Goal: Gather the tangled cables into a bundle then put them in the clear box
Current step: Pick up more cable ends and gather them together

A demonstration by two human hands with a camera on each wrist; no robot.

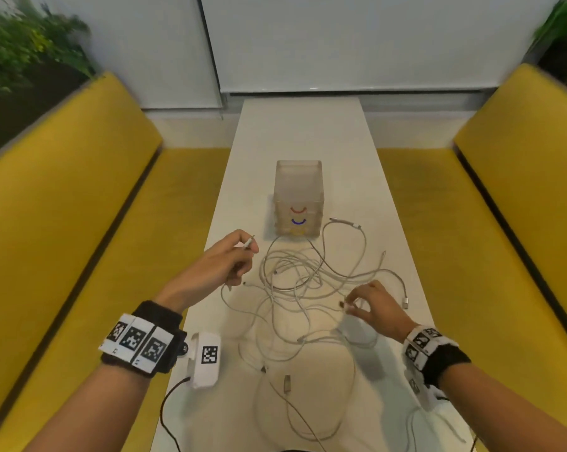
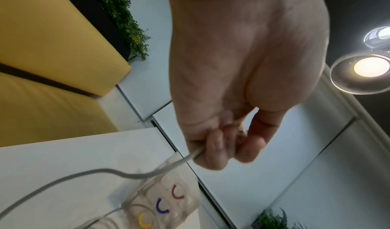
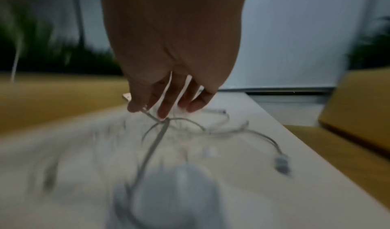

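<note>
Several white cables (image 1: 295, 288) lie tangled across the middle of the white table (image 1: 301, 132). The clear box (image 1: 298, 200), marked with red, blue and yellow arcs, stands upright just beyond the tangle. My left hand (image 1: 239, 256) is raised at the table's left edge and pinches a cable end (image 1: 249, 242), fingers curled round the cable (image 2: 181, 161); the box (image 2: 166, 204) shows below it. My right hand (image 1: 360, 305) hovers low over the tangle's right side, thumb and forefinger pinching a cable (image 3: 156, 120) near its dark plug (image 1: 341, 304), other fingers spread.
Yellow benches (image 1: 89, 223) flank the narrow table on both sides. Loose plugs (image 1: 405, 301) lie near the right edge and near the front (image 1: 287, 383). Plants (image 1: 24, 50) stand behind the benches. A pale blurred shape (image 3: 179, 196) fills the low foreground of the right wrist view.
</note>
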